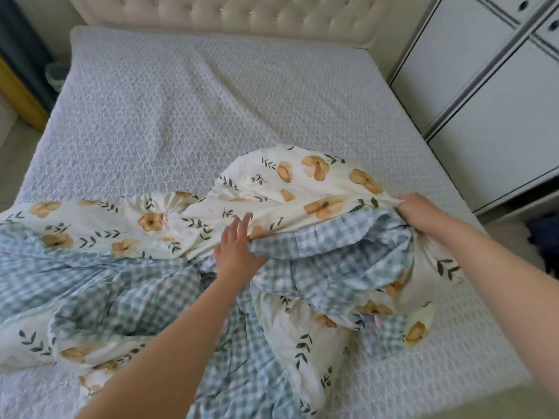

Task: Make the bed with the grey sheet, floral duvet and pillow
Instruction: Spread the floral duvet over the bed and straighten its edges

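— Where is the floral duvet (317, 189) now?
— It lies crumpled on the grey sheet (181, 110), from 9 o'clock across the middle to 4 o'clock. Its blue checked underside is turned up in several folds.
— And the hands?
— The right hand (423, 213), at 3 o'clock, grips a bunched edge of the duvet. The left hand (234, 252), near the centre, rests on the duvet with straight fingers.
— And the sheet?
— It is spread up to the headboard (242, 13) at 12 o'clock. A white wardrobe (484, 101) stands at 2 o'clock.

grey quilted sheet (181, 116), duvet (272, 189) – cream floral, blue-check reverse
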The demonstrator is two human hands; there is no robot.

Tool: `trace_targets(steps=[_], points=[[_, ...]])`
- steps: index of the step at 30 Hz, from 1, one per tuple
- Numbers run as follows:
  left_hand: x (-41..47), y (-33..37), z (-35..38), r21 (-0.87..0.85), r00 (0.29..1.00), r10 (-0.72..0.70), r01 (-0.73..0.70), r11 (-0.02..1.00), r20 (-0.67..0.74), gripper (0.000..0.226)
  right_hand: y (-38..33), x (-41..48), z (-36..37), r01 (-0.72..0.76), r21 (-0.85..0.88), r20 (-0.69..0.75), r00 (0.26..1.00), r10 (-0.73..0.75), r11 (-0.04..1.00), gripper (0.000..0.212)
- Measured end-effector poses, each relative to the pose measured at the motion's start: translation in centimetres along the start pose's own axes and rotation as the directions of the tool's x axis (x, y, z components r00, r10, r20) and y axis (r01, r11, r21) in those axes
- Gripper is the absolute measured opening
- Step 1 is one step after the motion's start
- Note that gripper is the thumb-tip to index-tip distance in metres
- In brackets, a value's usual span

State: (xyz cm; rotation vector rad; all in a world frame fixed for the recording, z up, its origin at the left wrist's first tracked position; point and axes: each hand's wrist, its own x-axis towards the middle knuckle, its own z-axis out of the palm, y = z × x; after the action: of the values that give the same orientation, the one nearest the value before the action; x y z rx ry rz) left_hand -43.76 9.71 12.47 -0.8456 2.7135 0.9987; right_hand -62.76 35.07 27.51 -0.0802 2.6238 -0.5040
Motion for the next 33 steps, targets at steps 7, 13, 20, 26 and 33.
trace_targets(steps=[7,13,20,26,33], points=[[5.4,5.2,-1.9,0.042,0.999,0.046,-0.046,0.998,0.003,0.022,3.1,-0.9,-4.9,0.157,0.159,-0.142,0.981,-0.135,0.975,0.033],[5.1,10.8,-14.6,-0.316,0.990,0.051,-0.008,0.949,0.130,0.036,1.3,-0.5,-5.3,0.146,-0.158,-0.292,0.938,-0.187,0.977,0.018],[0.8,13.9,-24.1,-0.345,0.979,0.148,-0.092,0.934,0.141,0.034,-12.8,-4.5,0.7,0.608,-0.080,0.008,0.793,-0.609,0.790,0.093],[-2.2,10.3,-25.6,-0.251,0.971,0.236,-0.224,0.942,0.020,0.019,-15.9,-3.7,-0.7,0.525,-0.086,-0.220,0.819,-0.530,0.847,0.014],[-4.8,-2.4,-17.6,-0.208,0.988,-0.067,0.096,0.973,0.141,0.018,-12.0,-4.3,5.5,0.581,-0.342,0.321,0.811,-0.490,0.738,0.010]])
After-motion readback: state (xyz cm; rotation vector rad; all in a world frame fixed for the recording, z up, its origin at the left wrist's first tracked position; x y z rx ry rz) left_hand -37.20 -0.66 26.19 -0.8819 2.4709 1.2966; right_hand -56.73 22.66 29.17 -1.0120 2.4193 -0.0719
